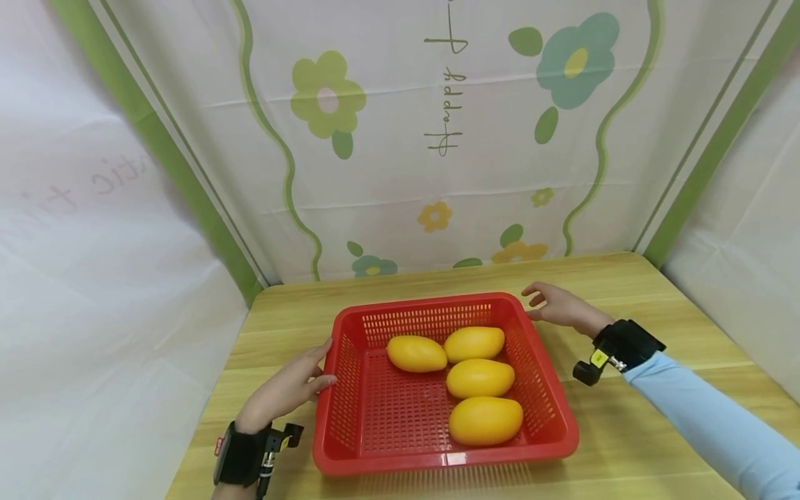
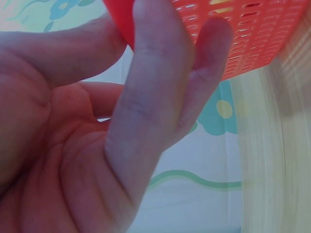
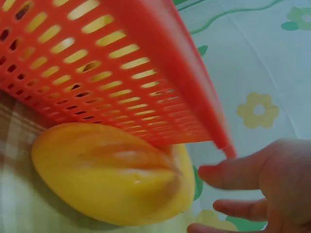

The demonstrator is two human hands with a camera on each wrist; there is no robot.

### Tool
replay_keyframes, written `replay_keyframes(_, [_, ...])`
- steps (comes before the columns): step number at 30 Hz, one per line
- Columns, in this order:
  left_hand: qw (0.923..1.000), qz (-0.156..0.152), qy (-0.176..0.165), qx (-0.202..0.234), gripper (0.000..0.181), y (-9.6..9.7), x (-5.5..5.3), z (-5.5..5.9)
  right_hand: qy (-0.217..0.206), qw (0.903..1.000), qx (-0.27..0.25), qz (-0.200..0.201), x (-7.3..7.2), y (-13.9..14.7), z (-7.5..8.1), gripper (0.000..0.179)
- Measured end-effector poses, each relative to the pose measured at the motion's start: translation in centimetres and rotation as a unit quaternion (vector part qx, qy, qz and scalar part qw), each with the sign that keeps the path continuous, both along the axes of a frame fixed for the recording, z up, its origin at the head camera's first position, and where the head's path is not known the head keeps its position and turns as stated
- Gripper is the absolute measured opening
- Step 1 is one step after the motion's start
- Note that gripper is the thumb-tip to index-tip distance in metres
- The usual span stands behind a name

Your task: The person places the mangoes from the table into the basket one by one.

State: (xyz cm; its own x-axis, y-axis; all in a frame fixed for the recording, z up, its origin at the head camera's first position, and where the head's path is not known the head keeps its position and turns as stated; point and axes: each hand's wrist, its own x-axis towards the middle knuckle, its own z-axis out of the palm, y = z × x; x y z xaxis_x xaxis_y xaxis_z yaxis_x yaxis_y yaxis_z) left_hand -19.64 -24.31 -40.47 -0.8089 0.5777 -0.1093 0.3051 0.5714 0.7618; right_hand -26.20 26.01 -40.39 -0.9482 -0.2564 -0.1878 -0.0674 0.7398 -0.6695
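Note:
A red plastic basket [image 1: 445, 460] with slotted walls holds several yellow mangoes [image 1: 481, 378], mostly toward its right side. On the basket's left rim, my left hand [image 1: 284, 389] grips with thumb and fingers; the left wrist view shows fingers against the outer wall [image 2: 243, 39]. My right hand [image 1: 562, 309] is at the far right corner, its thumb tip right at the rim and its other fingers loosely bent with nothing between them. Below the slotted wall in the right wrist view, another mango [image 3: 116, 174] lies on the table near those fingers; the head view hides it.
The basket is over a light wood-grain table [image 1: 625, 444]. A white curtain [image 1: 387, 173] with flowers and green wavy lines stands behind the table, and white cloth walls [image 1: 125, 292] rise at both sides.

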Motion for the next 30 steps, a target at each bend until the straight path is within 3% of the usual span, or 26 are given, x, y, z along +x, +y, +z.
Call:
replay_keyframes(10, [0.9999, 0.000, -0.011, 0.007, 0.068, 0.2, 0.1, 0.2, -0.116, 0.9926, -0.030, -0.018, 0.5, -0.2, -1.6, 0.070])
replay_keyframes(18, [1.0000, 0.000, -0.004, 0.004, 0.069, 0.2, 0.1, 0.2, -0.144, 0.9877, -0.056, -0.023, 0.5, -0.3, -2.6, 0.079])
replay_keyframes(30, [0.9999, 0.011, -0.005, -0.003, 0.069, 0.2, 0.1, 0.1, -0.190, 0.9732, -0.125, -0.036, 0.2, 0.2, -3.8, 0.076])
